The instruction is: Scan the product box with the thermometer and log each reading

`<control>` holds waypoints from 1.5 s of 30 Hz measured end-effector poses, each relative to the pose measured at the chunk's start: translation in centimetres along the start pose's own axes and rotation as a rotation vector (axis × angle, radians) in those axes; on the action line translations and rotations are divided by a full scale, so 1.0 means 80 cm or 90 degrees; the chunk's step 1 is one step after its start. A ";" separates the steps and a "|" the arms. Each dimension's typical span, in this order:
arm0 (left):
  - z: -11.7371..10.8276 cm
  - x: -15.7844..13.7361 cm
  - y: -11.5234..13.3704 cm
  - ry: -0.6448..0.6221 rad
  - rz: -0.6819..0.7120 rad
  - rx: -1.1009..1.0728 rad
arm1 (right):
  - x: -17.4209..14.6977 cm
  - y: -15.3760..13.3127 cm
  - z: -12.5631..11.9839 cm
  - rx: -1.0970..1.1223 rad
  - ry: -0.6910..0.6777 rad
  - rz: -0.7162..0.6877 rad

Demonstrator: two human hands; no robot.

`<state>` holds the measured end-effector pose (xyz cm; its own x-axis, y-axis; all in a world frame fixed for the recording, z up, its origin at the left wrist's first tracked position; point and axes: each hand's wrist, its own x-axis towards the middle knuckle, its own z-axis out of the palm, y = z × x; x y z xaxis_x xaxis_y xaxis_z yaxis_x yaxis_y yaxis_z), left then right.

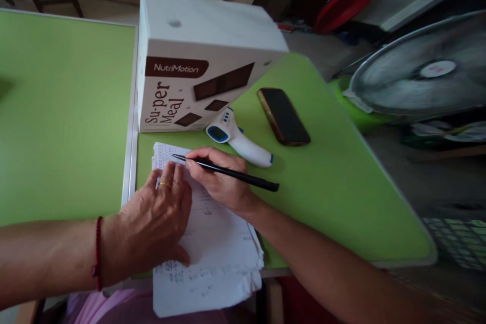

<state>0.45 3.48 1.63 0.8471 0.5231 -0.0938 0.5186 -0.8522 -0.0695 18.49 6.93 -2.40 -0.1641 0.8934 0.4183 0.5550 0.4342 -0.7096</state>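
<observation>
My right hand (220, 174) is closed around a black pen (243, 176), its tip near the top of a stack of papers (224, 243) that carries handwriting and print. Pressed flat on the left side of the sheets, my left hand (152, 217) has its fingers stretched forward, a ring on one of them and a red cord bracelet (97, 253) at the wrist. Just beyond the papers stands a white box (212, 25) marked "NutriMotion Su-per Meal". A white and blue infrared thermometer (243, 144) lies beside the box, right of the pen tip.
A dark smartphone (284, 116) lies on the green table (334, 197) to the right. The table has a metal-edged seam (131, 162) left of the papers. A large fan (429, 68) stands off the right edge, with a red round object (347, 5) behind.
</observation>
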 end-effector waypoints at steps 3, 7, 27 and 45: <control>0.000 -0.001 0.001 0.003 0.000 -0.003 | -0.001 0.002 0.000 0.000 -0.003 0.015; 0.000 0.000 0.000 -0.002 0.003 -0.011 | -0.002 0.004 0.001 0.006 0.016 0.026; 0.003 -0.002 0.000 0.020 0.001 -0.002 | 0.000 0.001 0.000 0.018 0.010 0.007; -0.002 0.000 -0.001 -0.024 0.001 0.014 | -0.001 0.004 0.001 -0.001 0.025 0.036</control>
<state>0.47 3.55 1.82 0.8428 0.5221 -0.1306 0.5142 -0.8528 -0.0912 18.58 7.01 -2.70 -0.1003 0.9112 0.3996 0.5642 0.3829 -0.7315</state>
